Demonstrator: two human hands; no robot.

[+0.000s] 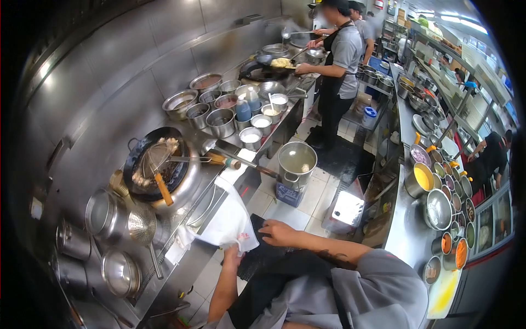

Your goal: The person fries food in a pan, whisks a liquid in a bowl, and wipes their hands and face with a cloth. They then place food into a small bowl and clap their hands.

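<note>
My left hand point(232, 257) is closed on the lower edge of a white cloth point(222, 222), which drapes over the front edge of the stove counter. My right hand point(280, 233) is just right of the cloth, apart from it, with its fingers loosely apart and nothing visible in them. Beyond the cloth, a black wok point(143, 189) holds pieces of food in dark liquid. A mesh strainer point(156, 158) with a wooden handle lies across the wok. A perforated skimmer point(142, 225) rests closer to me, and a long-handled ladle point(241, 156) lies along the counter.
A large pot point(297, 162) stands on a blue crate point(289, 194) on the floor ahead. Metal containers point(221, 123) and squeeze bottles point(244, 109) crowd the stove's back. Another person point(339, 60) works at a farther wok. Several ingredient bowls point(438, 209) line the right counter.
</note>
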